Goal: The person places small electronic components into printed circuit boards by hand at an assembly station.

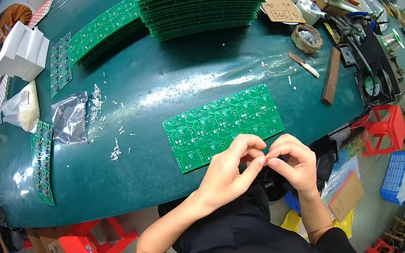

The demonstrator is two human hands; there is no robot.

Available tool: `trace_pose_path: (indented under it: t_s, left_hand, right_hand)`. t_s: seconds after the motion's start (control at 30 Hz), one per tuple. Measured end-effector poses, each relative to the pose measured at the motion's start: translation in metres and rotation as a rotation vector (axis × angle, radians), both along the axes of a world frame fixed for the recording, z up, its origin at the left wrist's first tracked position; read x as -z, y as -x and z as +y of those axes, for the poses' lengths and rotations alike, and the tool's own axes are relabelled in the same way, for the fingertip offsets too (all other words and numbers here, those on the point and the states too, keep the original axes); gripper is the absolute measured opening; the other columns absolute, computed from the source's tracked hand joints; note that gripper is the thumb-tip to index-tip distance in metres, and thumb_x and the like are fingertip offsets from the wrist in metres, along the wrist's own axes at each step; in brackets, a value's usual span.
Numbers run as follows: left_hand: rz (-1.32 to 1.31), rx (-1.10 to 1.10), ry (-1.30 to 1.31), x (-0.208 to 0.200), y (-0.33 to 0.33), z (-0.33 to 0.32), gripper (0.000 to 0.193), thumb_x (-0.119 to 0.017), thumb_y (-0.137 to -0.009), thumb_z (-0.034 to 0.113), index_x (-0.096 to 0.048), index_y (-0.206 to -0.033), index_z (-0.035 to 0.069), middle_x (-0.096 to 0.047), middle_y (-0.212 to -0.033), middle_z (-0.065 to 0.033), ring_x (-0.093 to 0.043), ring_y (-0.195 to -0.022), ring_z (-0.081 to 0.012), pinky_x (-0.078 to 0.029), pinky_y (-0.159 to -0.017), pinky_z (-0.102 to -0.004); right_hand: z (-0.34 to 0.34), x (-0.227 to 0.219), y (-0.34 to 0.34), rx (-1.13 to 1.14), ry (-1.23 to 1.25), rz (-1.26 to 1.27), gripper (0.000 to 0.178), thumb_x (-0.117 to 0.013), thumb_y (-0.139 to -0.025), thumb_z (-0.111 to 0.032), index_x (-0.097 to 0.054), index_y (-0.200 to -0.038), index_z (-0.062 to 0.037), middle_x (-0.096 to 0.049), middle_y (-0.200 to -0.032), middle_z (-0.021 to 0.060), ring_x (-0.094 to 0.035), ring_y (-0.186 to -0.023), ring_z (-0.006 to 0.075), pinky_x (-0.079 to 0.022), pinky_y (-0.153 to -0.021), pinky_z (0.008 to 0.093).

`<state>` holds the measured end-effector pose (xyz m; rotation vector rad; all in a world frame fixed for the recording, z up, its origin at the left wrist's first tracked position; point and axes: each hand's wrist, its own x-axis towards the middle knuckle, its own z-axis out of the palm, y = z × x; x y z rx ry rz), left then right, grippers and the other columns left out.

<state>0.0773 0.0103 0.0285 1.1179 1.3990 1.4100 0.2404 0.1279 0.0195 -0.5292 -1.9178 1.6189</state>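
My left hand (229, 171) and my right hand (296, 165) meet over the front edge of the green table. Thumbs and index fingers of both are pinched, their tips nearly touching. Whatever lies between them is too small to make out. Just beyond, a green printed circuit board panel (221, 123) lies flat, its near right part partly covered by my left hand. To its left, small white pieces (115, 150) are scattered, with a larger group of white pieces (96, 104) farther back beside a dark plastic bag (71, 120).
A tall stack of green circuit boards (209, 9) stands at the back, next to a lower stack (104, 32). At right are a round container (306, 39), a knife (303, 64), a brown bar (331, 76) and a solder wire spool (392, 42). Red stools (96, 245) stand below.
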Motion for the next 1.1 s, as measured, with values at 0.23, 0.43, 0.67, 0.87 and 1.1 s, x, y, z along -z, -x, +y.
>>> trace_pose_path:
  t_s: [0.23,0.43,0.67,0.87,1.1]
  left_hand:
    - [0.319,-0.087,-0.024,-0.004,0.007,-0.003,0.025,-0.071,-0.093,0.009,-0.061,-0.116,0.003,-0.069,-0.101,-0.0117,-0.069,-0.091,-0.0228,-0.055,-0.083,-0.0333]
    - [1.057,-0.182,0.066,-0.012,0.061,-0.026,0.075,-0.087,-0.07,0.029,-0.055,-0.135,0.007,-0.048,-0.142,-0.0192,-0.045,-0.132,-0.0406,-0.035,-0.112,-0.0516]
    - [1.147,-0.1,0.317,-0.004,0.086,-0.046,0.104,-0.089,-0.064,0.043,-0.043,-0.15,0.007,-0.032,-0.158,-0.0233,-0.028,-0.148,-0.0409,-0.02,-0.124,-0.0539]
    - [1.171,-0.035,0.328,0.003,0.088,-0.045,0.1,-0.087,-0.066,0.045,-0.045,-0.147,0.004,-0.041,-0.153,-0.0221,-0.035,-0.146,-0.0383,-0.023,-0.123,-0.052]
    - [1.257,-0.082,0.245,0.005,0.089,-0.043,0.094,-0.085,-0.066,0.05,-0.052,-0.139,0.001,-0.05,-0.144,-0.0213,-0.047,-0.138,-0.0372,-0.034,-0.118,-0.0494]
  right_hand:
    - [0.022,0.006,0.006,0.243,-0.454,-0.148,0.009,-0.074,-0.081,0.004,-0.069,-0.087,0.0009,-0.066,-0.089,0.0098,-0.064,-0.08,0.0206,-0.052,-0.072,0.0315]
    - [0.039,0.026,-0.001,0.249,-0.545,-0.246,0.01,-0.075,-0.08,0.004,-0.07,-0.088,-0.001,-0.063,-0.087,0.0094,-0.064,-0.079,0.0214,-0.053,-0.07,0.0315]
    - [0.04,0.029,-0.001,0.234,-0.565,-0.24,0.012,-0.076,-0.078,0.003,-0.07,-0.087,-0.0026,-0.063,-0.086,0.0078,-0.063,-0.079,0.022,-0.051,-0.071,0.0327]
    - [0.04,0.03,-0.001,0.229,-0.596,-0.242,0.013,-0.076,-0.078,0.003,-0.07,-0.087,-0.0031,-0.063,-0.085,0.0082,-0.063,-0.081,0.024,-0.05,-0.072,0.0332]
    - [0.039,0.024,0.006,0.18,-0.726,-0.228,0.017,-0.075,-0.077,0.005,-0.068,-0.09,-0.0024,-0.063,-0.087,0.0099,-0.062,-0.083,0.0278,-0.051,-0.073,0.0368]
